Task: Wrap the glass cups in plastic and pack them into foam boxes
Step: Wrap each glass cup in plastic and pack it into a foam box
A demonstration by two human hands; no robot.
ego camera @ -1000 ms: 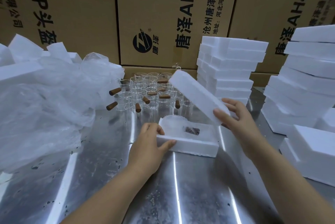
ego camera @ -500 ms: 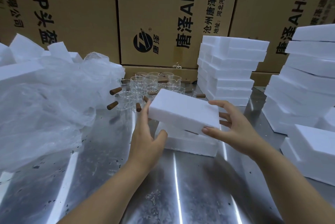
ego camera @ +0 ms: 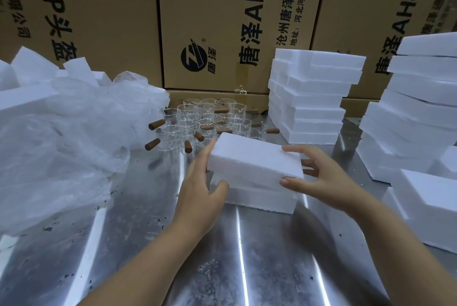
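Note:
A white foam lid [ego camera: 254, 157] lies almost flat on the white foam box base [ego camera: 262, 198] in the middle of the metal table. My left hand [ego camera: 202, 182] grips the left end of lid and base, thumb on the front face. My right hand [ego camera: 319, 177] holds the lid's right end, thumb at the front corner and fingers along the far edge. The box's contents are hidden. Behind it stand several clear glass cups [ego camera: 205, 117] with brown wooden handles.
A heap of clear plastic wrap [ego camera: 61, 137] over foam pieces fills the left. Foam box stacks stand at back centre-right [ego camera: 311, 97] and far right [ego camera: 418, 112], with more foam [ego camera: 430, 209] near my right forearm. Cardboard cartons [ego camera: 222, 21] wall the back.
The lid, tilted up in my right hand a second ago, has come down over the open base and covered the wrapped cup. My left hand shifted from the base to the lid's end.

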